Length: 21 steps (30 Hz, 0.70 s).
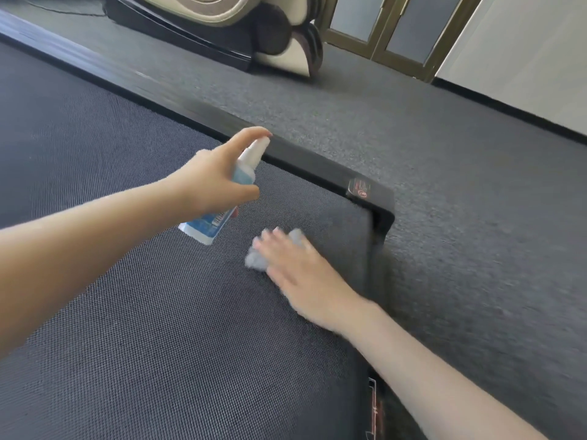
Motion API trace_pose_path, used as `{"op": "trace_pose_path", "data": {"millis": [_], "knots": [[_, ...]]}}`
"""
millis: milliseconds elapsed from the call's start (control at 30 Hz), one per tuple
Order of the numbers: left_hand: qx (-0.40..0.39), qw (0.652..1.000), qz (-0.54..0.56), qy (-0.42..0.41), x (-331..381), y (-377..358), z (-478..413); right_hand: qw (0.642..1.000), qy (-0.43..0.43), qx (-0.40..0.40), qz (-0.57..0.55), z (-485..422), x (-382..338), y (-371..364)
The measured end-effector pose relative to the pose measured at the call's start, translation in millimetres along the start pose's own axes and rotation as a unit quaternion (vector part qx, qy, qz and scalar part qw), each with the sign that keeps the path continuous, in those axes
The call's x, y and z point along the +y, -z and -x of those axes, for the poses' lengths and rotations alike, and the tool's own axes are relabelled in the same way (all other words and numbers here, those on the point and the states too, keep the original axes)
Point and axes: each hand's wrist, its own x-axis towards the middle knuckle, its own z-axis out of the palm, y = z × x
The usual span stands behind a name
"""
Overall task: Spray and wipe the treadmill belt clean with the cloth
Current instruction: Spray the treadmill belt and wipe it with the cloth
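The dark textured treadmill belt [143, 312] fills the lower left of the head view. My left hand [209, 179] grips a small white and blue spray bottle [209, 227] above the belt, index finger on its white nozzle, which points toward the belt's far corner. My right hand [298, 277] lies flat with fingers spread, pressing a light grey cloth [254, 257] onto the belt near its rear end. The cloth is mostly hidden under the fingers and looks blurred.
A black side rail [301, 157] with a red warning sticker [359, 188] borders the belt. Grey carpet [460, 201] lies beyond it. A beige and black massage chair [222, 30] stands at the back, and brown-framed doors [390, 30] and a white wall are at the top right.
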Motion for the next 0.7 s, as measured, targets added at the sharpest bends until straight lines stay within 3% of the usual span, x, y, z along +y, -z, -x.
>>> {"op": "trace_pose_path", "data": {"millis": [167, 333, 533, 633, 700], "knots": [[0.014, 1.0, -0.007, -0.005, -1.8, 13.2, 31.9, 0.99, 0.129, -0.029, -0.051, 70.8, -61.4, -18.0], [0.022, 0.999, -0.037, -0.012, -6.0, 14.2, 52.7, 0.991, 0.133, -0.017, -0.009, 72.3, -49.6, -17.9], [0.033, 0.999, -0.033, -0.004, -10.7, 16.1, 58.3, 0.997, 0.052, -0.007, 0.053, 29.0, 17.5, -10.4], [0.034, 0.999, -0.034, 0.003, -10.5, 18.6, 59.7, 0.991, -0.043, -0.022, 0.123, 0.0, 68.8, 2.2], [0.034, 0.999, -0.04, 0.006, -11.0, 19.9, 60.0, 0.988, -0.122, -0.016, 0.093, -17.5, 99.2, 14.1]]}}
